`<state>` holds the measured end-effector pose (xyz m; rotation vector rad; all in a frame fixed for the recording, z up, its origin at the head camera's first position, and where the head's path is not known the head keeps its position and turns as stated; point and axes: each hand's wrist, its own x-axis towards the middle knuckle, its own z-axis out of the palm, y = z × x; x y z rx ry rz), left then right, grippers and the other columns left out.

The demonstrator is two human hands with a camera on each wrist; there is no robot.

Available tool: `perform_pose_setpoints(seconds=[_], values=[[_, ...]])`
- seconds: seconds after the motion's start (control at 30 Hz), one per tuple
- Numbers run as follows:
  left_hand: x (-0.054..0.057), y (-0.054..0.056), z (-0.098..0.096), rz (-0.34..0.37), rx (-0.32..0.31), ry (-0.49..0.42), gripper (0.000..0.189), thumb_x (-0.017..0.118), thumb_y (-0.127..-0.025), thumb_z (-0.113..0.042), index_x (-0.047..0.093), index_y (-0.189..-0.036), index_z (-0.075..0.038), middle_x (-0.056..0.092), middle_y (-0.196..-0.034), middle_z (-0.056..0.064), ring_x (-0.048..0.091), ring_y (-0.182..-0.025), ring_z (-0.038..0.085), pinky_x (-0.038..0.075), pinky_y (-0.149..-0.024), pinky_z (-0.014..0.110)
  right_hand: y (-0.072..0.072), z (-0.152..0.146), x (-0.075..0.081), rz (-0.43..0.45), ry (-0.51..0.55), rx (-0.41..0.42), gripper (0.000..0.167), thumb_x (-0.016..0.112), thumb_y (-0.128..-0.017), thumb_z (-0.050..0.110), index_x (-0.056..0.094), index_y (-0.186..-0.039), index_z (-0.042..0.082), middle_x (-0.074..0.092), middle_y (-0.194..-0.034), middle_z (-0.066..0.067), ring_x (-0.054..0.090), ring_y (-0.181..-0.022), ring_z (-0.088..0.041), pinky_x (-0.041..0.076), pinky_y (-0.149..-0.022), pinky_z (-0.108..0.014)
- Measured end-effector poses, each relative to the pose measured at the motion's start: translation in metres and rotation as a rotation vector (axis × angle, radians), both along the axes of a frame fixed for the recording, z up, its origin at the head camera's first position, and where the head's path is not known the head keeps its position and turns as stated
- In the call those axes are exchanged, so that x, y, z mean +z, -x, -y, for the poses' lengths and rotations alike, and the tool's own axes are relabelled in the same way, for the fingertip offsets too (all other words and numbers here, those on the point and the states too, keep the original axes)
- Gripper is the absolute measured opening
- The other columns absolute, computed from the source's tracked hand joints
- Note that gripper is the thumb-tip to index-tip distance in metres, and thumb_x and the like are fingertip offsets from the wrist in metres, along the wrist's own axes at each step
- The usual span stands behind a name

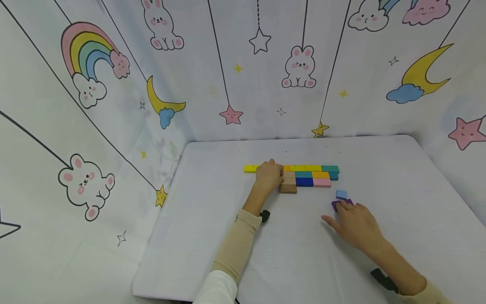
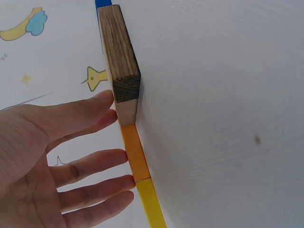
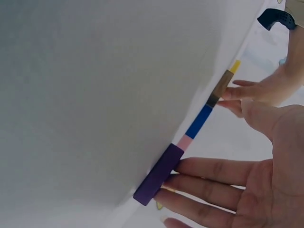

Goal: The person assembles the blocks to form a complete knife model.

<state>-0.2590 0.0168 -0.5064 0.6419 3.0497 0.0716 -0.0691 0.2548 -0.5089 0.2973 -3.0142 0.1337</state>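
Flat coloured blocks lie edge to edge on the white table, with a yellow row (image 1: 298, 168) at the back and teal, orange, blue (image 1: 304, 182) and pink (image 1: 322, 183) blocks in front. My left hand (image 1: 268, 175) rests at the left end of this group, thumb and fingertips along the edges of a brown wooden block (image 2: 121, 47) and an orange block (image 2: 135, 149). Nearer me on the right, a purple block (image 3: 159, 175) lies under the fingertips of my right hand (image 1: 357, 223), whose fingers are extended and thumb spread away.
A small light blue block (image 1: 341, 194) lies apart, just beyond the purple one. The white table (image 1: 190, 236) has rounded corners and meets a cloth backdrop (image 1: 197, 84) printed with rabbits, stars and moons.
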Motion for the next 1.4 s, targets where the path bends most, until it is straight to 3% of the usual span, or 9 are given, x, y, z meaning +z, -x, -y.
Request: perform_pose_setpoints(seconds=[0.57, 0.9, 1.4], values=[[-0.001, 0.001, 0.0, 0.008, 0.006, 0.004, 0.018, 0.076, -0.096, -0.044, 0.073, -0.099, -0.027, 0.06, -0.099, -0.002, 0.057, -0.085, 0.016, 0.051, -0.069, 0.03, 0.007, 0.02, -0.003, 0.029, -0.012, 0.002, 0.068, 0.073, -0.094, 0.053, 0.071, -0.121, -0.009, 0.068, -0.125, -0.032, 0.065, -0.116, -0.05, 0.046, -0.103, -0.065], [0.002, 0.0, 0.0, 0.013, 0.003, -0.004, 0.017, 0.076, -0.096, -0.043, 0.072, -0.097, -0.027, 0.06, -0.098, -0.002, 0.056, -0.084, 0.016, 0.05, -0.07, 0.03, 0.012, 0.031, -0.004, -0.011, -0.021, 0.036, 0.067, 0.073, -0.093, 0.054, 0.072, -0.121, -0.007, 0.07, -0.122, -0.028, 0.066, -0.114, -0.048, 0.048, -0.101, -0.064], [-0.001, 0.003, 0.001, 0.017, 0.004, -0.018, 0.016, 0.076, -0.095, -0.043, 0.071, -0.096, -0.027, 0.058, -0.096, -0.004, 0.054, -0.082, 0.015, 0.049, -0.069, 0.029, 0.024, 0.047, -0.002, 0.033, -0.061, 0.05, 0.068, 0.075, -0.091, 0.055, 0.072, -0.124, -0.005, 0.069, -0.126, -0.027, 0.065, -0.119, -0.047, 0.037, -0.111, -0.069]])
